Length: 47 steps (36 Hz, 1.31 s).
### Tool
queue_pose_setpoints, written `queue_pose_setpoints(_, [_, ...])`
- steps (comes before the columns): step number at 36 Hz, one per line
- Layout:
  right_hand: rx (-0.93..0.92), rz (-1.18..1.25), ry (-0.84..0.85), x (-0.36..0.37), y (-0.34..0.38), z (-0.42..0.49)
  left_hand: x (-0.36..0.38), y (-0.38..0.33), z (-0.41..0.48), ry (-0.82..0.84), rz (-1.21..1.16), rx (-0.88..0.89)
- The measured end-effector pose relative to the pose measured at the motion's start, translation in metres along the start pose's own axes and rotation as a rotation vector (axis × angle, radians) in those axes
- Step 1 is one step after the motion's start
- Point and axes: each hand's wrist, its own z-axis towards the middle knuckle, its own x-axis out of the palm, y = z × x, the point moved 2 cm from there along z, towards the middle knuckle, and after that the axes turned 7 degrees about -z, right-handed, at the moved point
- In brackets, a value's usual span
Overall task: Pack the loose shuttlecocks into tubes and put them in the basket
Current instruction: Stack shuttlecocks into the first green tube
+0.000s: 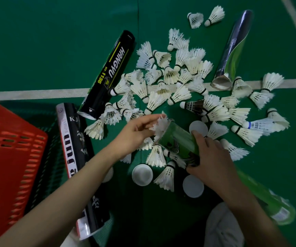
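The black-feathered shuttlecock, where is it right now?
Head view: the black-feathered shuttlecock lies right of centre, below the white court line and beyond the green cylindrical tube.

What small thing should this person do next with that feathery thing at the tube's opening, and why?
Probably push the shuttlecock deeper into the green tube with the left hand. Its feathers stick out of the tube's mouth, the left hand touches them, and the right hand grips the tube to steady it.
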Motion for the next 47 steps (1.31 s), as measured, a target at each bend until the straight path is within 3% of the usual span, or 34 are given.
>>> queue_pose_setpoints(5, [0.04,0.009,-0.02,-0.002,-0.002,0.0,0.02,-0.003,-0.003,-0.157,0.035,0.001])
queue_pose_setpoints(8, [0.057,0.014,-0.027,-0.002,-0.001,0.002,0.042,0.001,-0.01,-0.071,0.13,-0.001])
queue_pose_setpoints(14, [0.063,-0.019,0.001,0.001,-0.006,0.0,0.048,0.021,-0.005,-0.016,0.075,-0.035])
queue_pose_setpoints(18, [0.071,0.015,0.008,0.005,-0.01,0.001,0.027,0.019,-0.004,-0.239,0.12,0.006])
queue_pose_setpoints(21, [0.093,0.055,0.023,0.007,-0.01,0.003,0.0,0.028,-0.001,-0.367,0.401,0.021])
queue_pose_setpoints(25, [0.1,0.07,0.028,0.009,-0.012,0.001,-0.02,0.057,0.0,-0.257,0.748,-0.137])
queue_pose_setpoints(28, [0.101,0.055,0.036,0.01,-0.014,-0.002,-0.015,0.072,0.001,-0.262,1.021,-0.161])
queue_pose_setpoints(35, [0.115,0.08,0.05,0.011,-0.015,-0.004,-0.007,0.073,0.017,-0.288,1.193,-0.208])
queue_pose_setpoints(39, [0.101,0.068,0.05,0.011,-0.015,-0.004,-0.006,0.065,0.019,-0.298,1.033,-0.239])
queue_pose_setpoints(47, [0.088,0.013,0.058,0.012,-0.017,-0.005,-0.015,0.035,0.009,-0.342,0.267,-0.033])
